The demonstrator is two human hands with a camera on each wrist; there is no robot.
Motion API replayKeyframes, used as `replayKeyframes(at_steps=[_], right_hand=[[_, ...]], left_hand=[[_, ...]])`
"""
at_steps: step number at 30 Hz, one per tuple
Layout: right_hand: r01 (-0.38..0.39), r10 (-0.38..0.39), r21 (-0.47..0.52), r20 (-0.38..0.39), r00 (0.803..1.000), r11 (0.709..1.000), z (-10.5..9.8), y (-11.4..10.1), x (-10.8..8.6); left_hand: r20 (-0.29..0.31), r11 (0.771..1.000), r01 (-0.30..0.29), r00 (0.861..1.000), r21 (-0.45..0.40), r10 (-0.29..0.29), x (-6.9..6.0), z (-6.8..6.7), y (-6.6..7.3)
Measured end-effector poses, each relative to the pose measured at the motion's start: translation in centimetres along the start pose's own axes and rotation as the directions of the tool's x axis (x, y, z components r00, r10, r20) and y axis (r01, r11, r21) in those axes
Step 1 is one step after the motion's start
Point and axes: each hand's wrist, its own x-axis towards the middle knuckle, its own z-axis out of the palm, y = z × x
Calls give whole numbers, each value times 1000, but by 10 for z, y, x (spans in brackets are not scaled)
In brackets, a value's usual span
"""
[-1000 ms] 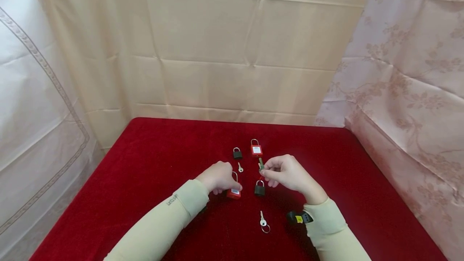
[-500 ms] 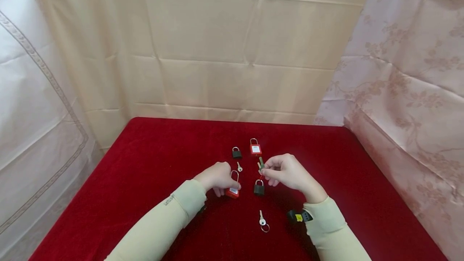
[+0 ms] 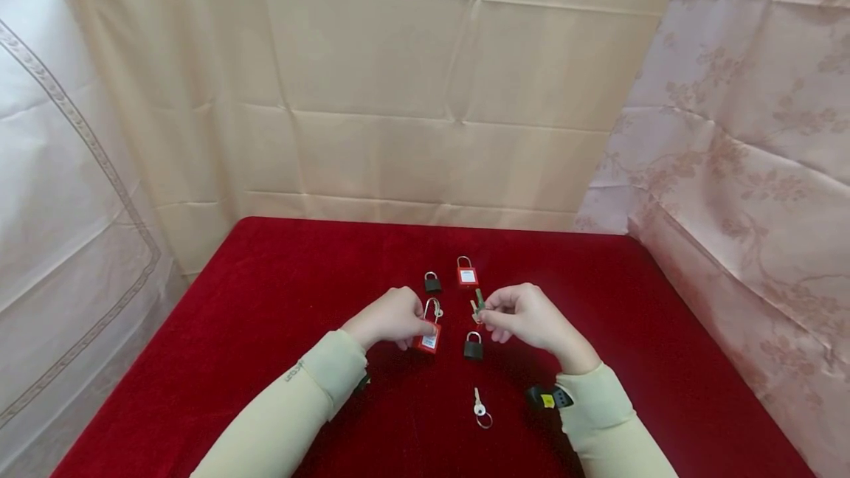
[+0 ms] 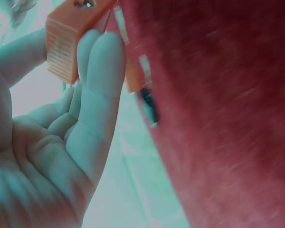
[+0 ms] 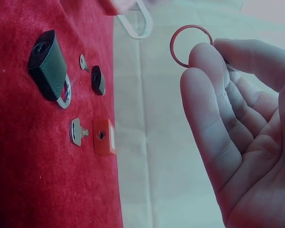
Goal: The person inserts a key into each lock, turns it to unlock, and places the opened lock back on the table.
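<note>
My left hand (image 3: 395, 318) pinches a red padlock (image 3: 429, 341) with a white label and a tall shackle. In the left wrist view, thumb and fingers grip the ribbed sides of this padlock (image 4: 69, 40), its keyhole end turned toward the camera. To the right, my right hand (image 3: 524, 319) pinches a greenish key (image 3: 479, 296) that points away from me. A red key ring (image 5: 172, 45) stands out from those fingertips in the right wrist view, where the key itself is hidden. A black padlock (image 3: 473, 350) lies between the hands.
Farther back on the red cloth (image 3: 319, 264) lie another red padlock (image 3: 467, 276) and a small black padlock (image 3: 432, 285). One loose key (image 3: 439, 313) shows behind the held shackle, another key (image 5: 76, 132) by the far red padlock. A ringed key (image 3: 479, 409) lies in front.
The left hand has raised the red padlock slightly and swung its shackle away from me, so it now overlaps the small key in the head view. The right hand stays almost still.
</note>
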Motion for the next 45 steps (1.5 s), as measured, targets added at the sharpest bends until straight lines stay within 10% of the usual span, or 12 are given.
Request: replayKeyframes(at_steps=[8,14,23,31,45], right_hand=[[3,-3,31,5,1000,1000,1,-1,1],[8,-9,44,21,1000,999,3,-2,0],[14,-14,36,22,1000,999,4,-4,1],[12,-14,53,39,999,999,6,-3,1],[7,-11,97,42,999,995,11,-2,4]], left_hand=[[-133,999,-52,990,0,51,-9,-27,15],[-276,994,-106,956,-7,100,-15,-37,21],[-410,950,-131,912,-283,4,-24,-45,13],[-424,873,-146,903,-466,-75,-22,-41,-4],[-363,805,-121,924,-581,-123,-20,-40,-11]])
